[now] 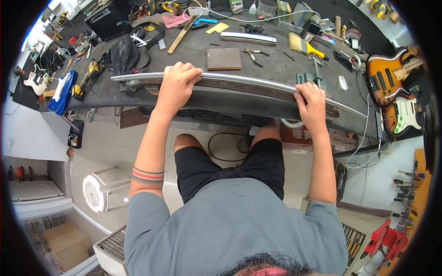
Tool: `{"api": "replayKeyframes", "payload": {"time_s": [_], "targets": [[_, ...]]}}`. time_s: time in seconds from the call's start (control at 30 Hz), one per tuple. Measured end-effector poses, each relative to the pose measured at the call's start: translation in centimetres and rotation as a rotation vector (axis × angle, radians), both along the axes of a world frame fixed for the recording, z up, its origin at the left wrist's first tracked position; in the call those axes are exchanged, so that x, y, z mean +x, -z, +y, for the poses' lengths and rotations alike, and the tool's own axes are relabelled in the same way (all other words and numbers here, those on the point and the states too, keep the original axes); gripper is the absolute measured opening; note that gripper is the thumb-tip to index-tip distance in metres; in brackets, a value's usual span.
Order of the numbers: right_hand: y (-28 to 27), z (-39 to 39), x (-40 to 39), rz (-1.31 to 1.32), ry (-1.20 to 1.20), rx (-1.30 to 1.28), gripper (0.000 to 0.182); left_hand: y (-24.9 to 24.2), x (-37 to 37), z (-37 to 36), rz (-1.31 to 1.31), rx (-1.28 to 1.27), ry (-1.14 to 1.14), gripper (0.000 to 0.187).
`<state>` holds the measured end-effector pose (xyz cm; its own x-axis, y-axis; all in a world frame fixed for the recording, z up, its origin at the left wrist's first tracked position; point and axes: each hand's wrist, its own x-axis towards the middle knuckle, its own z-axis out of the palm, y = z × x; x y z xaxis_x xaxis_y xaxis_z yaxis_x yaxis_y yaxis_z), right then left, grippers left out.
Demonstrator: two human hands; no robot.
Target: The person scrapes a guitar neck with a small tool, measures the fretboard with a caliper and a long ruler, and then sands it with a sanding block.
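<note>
A long, thin silvery metal bar (pixel 248 81) lies across the front of the workbench. A dark brown wooden strip (pixel 248 90) runs along its near side. My left hand (pixel 180 83) is closed over the bar left of its middle, fingers curled across the top. Further right, my right hand (pixel 311 100) grips bar and strip, thumb on the near side and fingers over the far side. Both palms' undersides are hidden. Beyond the bar lie a square brown block (pixel 223 59) and a pair of pliers (pixel 253 57).
On the dark workbench (pixel 193 62) are a yellow-handled brush (pixel 307 46), a white-topped sanding block (pixel 247 38) and a wooden stick (pixel 181 36). A cordless drill (pixel 87 79) and blue guitar body (pixel 62 93) sit left. A sunburst guitar (pixel 386 79) stands right.
</note>
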<state>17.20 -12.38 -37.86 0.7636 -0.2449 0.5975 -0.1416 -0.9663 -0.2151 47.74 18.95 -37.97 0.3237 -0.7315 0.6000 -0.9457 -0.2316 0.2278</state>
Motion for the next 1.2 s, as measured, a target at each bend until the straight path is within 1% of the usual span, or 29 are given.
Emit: {"api": "replayKeyframes", "payload": {"time_s": [0.5,0.53,0.6,0.67,0.73,0.77,0.8,0.87,0.9,0.97,1.0,1.03,1.07,1.1,1.13,1.17,1.2], "targets": [[0.4,0.0,-0.2,0.027,0.037,-0.042,0.013,-0.4,-0.6,0.0,-0.006,0.006,-0.006,0.013],[0.3,0.0,-0.2,0.02,0.038,-0.057,0.013,-0.5,-0.7,0.1,0.03,0.021,-0.001,0.013],[-0.8,-1.0,0.0,0.052,0.024,0.009,0.015,-1.2,-0.1,-0.4,0.094,0.041,0.012,0.012],[-2.1,-3.3,0.6,0.08,0.017,0.078,0.015,-2.1,1.6,-2.5,0.073,0.054,0.029,0.012],[-3.4,-7.0,2.5,0.072,0.031,0.11,0.023,-3.2,3.8,-6.2,0.059,0.044,0.052,0.013],[-3.7,-9.7,3.7,0.114,0.032,0.154,0.025,-3.7,5.3,-8.4,0.105,0.114,0.043,0.017],[-3.7,-12.1,5.0,0.156,0.035,0.2,0.027,-4.1,7.1,-10.7,0.128,0.157,0.086,0.02],[-4.1,-15.4,7.7,0.256,0.059,0.424,0.037,-4.8,9.6,-14.8,0.371,0.271,0.062,0.024],[-3.6,-17.2,8.9,0.313,0.076,0.412,0.046,-4.5,11.5,-16.7,0.406,0.315,0.063,0.025],[-3.8,-18.0,10.9,0.443,0.142,0.361,0.053,-4.0,14.2,-19.4,0.451,0.391,0.076,0.028],[-4.0,-18.4,12.0,0.511,0.169,0.335,0.056,-3.1,15.2,-20.1,0.437,0.383,0.092,0.028],[-3.6,-19.0,12.3,0.506,0.115,0.306,0.064,-2.1,16.4,-20.8,0.417,0.367,0.104,0.029],[-2.2,-20.0,12.9,0.449,0.063,0.297,0.066,-1.8,17.6,-21.5,0.387,0.339,0.11,0.029],[-0.7,-20.9,13.4,0.442,0.062,0.279,0.066,-0.7,18.4,-21.8,0.301,0.304,0.103,0.031],[-0.9,-20.6,13.7,0.467,0.076,0.324,0.063,-1.7,17.9,-21.7,0.245,0.341,0.042,0.032],[-0.4,-20.8,13.8,0.482,0.074,0.32,0.062,-3.3,16.2,-20.6,0.238,0.179,0.014,0.028],[0.1,-21.2,14.0,0.541,0.079,0.299,0.062,-5.1,15.0,-19.7,0.175,-0.011,0.101,0.024]]}}
